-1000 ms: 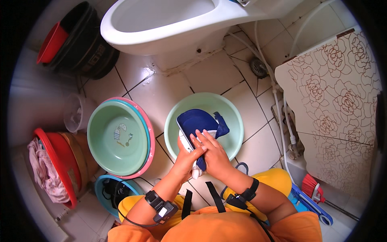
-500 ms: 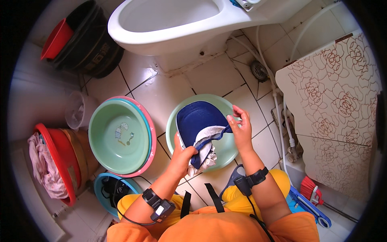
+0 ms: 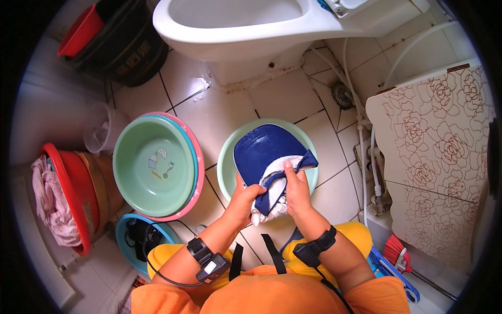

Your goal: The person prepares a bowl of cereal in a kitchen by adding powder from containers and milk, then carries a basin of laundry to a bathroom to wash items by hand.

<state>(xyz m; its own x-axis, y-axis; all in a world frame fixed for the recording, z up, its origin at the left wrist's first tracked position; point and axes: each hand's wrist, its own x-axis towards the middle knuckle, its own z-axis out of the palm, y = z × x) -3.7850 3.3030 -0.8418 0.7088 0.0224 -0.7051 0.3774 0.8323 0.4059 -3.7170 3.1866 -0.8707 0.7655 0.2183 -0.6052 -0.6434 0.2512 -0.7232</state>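
Between my hands is a navy blue cap (image 3: 265, 146) with a wide, wet-looking brim pointing away from me. Its pale lining and crumpled white gathered fabric show on the near side. My left hand (image 3: 244, 203) is closed on the cap's left edge, the thumb over the blue band. On the right, my right hand (image 3: 298, 192) pinches the pale lining and band, thumb on top; its other fingers are mostly hidden beneath. The cap is held over a light green basin (image 3: 225, 175) on the tiled floor and hides most of its inside.
Stacked basins (image 3: 125, 180) in green, blue and pink stand to the left. Nearby are a blue basin (image 3: 124, 246) with dark items and a red bucket (image 3: 78, 201) with pink cloth. A toilet (image 3: 209, 49) is ahead, a flower-patterned cabinet (image 3: 423, 141) and red brush (image 3: 395, 251) at right.
My right hand has moved left and down, from the band's right end onto the lining. The cap's brim has shifted slightly right. My left hand still grips its left edge.
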